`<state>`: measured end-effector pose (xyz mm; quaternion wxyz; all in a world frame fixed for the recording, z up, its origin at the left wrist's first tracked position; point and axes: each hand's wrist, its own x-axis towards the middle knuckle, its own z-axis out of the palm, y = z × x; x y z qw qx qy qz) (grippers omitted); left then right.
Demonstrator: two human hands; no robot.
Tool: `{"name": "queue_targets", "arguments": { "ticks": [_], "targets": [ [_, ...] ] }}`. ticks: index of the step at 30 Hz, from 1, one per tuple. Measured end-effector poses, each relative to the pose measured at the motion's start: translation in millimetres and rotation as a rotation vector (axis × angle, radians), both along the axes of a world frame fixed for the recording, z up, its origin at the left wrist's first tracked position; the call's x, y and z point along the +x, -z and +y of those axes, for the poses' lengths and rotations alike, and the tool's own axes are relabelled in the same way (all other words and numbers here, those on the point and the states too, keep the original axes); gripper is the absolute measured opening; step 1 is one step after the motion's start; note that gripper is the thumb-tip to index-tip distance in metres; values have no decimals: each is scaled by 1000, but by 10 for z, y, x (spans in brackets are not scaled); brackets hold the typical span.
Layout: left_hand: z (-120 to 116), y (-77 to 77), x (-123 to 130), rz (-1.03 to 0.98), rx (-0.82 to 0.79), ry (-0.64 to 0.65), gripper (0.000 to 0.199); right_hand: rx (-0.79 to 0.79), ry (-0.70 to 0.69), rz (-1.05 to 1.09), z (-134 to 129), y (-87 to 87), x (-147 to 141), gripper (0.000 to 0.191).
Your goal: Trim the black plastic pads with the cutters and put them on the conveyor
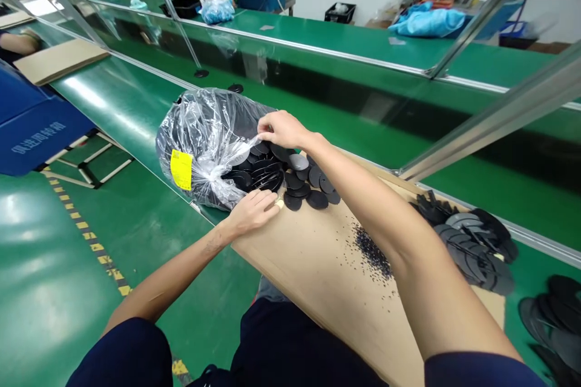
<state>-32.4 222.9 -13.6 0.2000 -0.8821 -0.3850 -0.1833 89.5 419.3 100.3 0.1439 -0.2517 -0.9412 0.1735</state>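
A clear plastic bag (pixel 204 115) with a yellow label (pixel 181 170) lies on its side at the left end of the brown board (pixel 308 254). Black discs (pixel 261 169) fill its mouth, and more loose black discs (pixel 316 199) have spread onto the board beside it. My right hand (pixel 282 130) pinches the upper edge of the bag's mouth between thumb and fingers. At the lower edge, my left hand (pixel 255 210) has its fingers curled over the plastic, with a pale yellow cover on one finger.
Small black bits (pixel 372 251) are scattered on the board near my right forearm. Piles of black discs (pixel 476 248) stand at the right. A metal post (pixel 494 109) slants across behind them. A blue crate (pixel 40 127) is at the left, near another person's arm (pixel 18 42).
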Motion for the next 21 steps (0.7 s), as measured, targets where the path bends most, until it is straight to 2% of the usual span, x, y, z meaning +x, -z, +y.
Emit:
{"name": "queue_targets", "arguments": {
  "ticks": [2,4,7,9,14,17,21],
  "targets": [
    [3,-42,29,-52,57,-51,14,-90,-26,52,1,36,85,18],
    [30,-116,75,-107,66,-181,16,-145,10,122,-36,123,168,40],
    [112,-246,182,-151,-42,-410,36,-171,94,156,-153,342,303,71],
    [174,-298,266,-126,-143,-467,45,-195,109,137,-233,502,403,77],
    [305,-294,453,-30,-251,-405,42,-268,138,62,-298,741,651,69],
    [407,-306,551,21,-322,-341,41,-242,197,39,-269,787,783,57],
    [542,-368,677,84,-484,-234,44,-232,227,46,-264,822,983,54]
  ]
}}
